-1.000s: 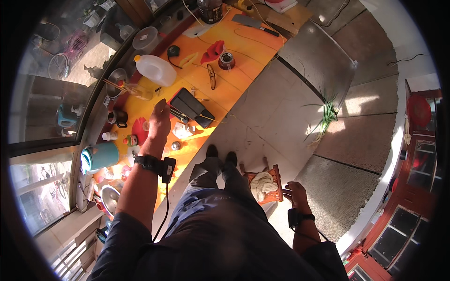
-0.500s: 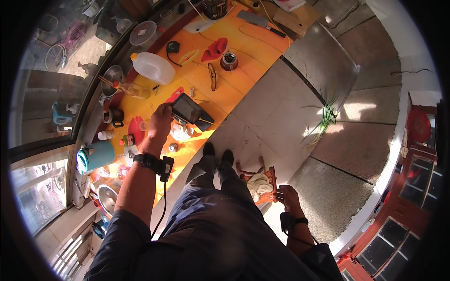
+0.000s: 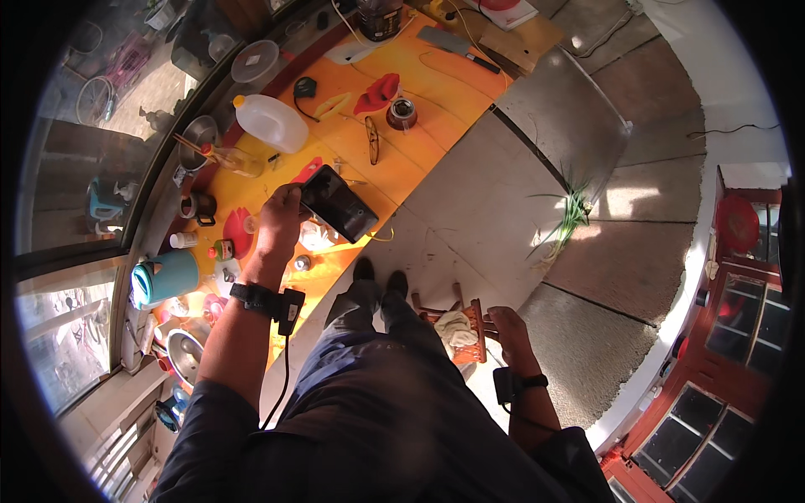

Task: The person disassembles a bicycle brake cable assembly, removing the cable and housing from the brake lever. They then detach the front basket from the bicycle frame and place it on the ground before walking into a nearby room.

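My left hand (image 3: 279, 220) is closed on one end of a black smartphone (image 3: 339, 204), gripping it above the near edge of the table. The phone's dark face points up, and a thin yellow cord (image 3: 383, 236) shows by its far end. Below the phone lies a crumpled white bag (image 3: 317, 236), partly hidden. Low on the right, my right hand (image 3: 510, 335) hangs with its fingers loosely apart and nothing visible in them. It is beside a small brown stool (image 3: 476, 331) with a pale cloth (image 3: 455, 329) on its seat.
On the orange table (image 3: 419, 159) stand a clear jug (image 3: 272, 123), a teal pitcher (image 3: 165, 279), a glass jar (image 3: 402, 114), a glasses case-like brown object (image 3: 372, 140) and a cleaver (image 3: 457, 49). Green onions (image 3: 573, 214) lie on the floor at right.
The phone has turned in my left hand, so more of its dark face shows. My right hand has risen slightly beside the stool. The whole view has shifted a little.
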The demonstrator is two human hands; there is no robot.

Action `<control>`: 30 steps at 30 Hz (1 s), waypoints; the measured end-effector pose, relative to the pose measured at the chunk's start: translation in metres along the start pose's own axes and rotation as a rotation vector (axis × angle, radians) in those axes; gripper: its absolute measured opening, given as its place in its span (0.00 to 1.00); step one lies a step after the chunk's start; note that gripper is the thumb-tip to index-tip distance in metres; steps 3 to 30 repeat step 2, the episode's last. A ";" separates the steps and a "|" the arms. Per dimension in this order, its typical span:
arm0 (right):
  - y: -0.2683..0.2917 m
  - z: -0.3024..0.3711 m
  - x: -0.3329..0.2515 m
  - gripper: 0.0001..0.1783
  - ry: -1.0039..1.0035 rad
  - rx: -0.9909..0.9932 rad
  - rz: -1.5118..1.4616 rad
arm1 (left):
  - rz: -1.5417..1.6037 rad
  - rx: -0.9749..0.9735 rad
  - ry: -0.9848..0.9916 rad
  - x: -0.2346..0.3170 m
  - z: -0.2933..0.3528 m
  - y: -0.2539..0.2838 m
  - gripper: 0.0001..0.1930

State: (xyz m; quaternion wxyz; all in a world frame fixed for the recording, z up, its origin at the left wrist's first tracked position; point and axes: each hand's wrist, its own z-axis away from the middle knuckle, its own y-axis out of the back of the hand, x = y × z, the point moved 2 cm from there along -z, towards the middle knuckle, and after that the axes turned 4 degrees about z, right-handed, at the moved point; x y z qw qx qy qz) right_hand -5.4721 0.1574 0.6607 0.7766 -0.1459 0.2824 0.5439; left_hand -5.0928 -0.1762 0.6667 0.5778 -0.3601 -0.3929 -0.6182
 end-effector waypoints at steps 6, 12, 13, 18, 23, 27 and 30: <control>-0.003 0.001 -0.011 0.21 0.048 -0.022 0.006 | 0.076 -0.061 -0.014 0.010 0.012 -0.006 0.15; -0.003 0.001 -0.011 0.21 0.048 -0.022 0.006 | 0.076 -0.061 -0.014 0.010 0.012 -0.006 0.15; -0.003 0.001 -0.011 0.21 0.048 -0.022 0.006 | 0.076 -0.061 -0.014 0.010 0.012 -0.006 0.15; -0.003 0.001 -0.011 0.21 0.048 -0.022 0.006 | 0.076 -0.061 -0.014 0.010 0.012 -0.006 0.15; -0.003 0.001 -0.011 0.21 0.048 -0.022 0.006 | 0.076 -0.061 -0.014 0.010 0.012 -0.006 0.15; -0.003 0.001 -0.011 0.21 0.048 -0.022 0.006 | 0.076 -0.061 -0.014 0.010 0.012 -0.006 0.15; -0.003 0.001 -0.011 0.21 0.048 -0.022 0.006 | 0.076 -0.061 -0.014 0.010 0.012 -0.006 0.15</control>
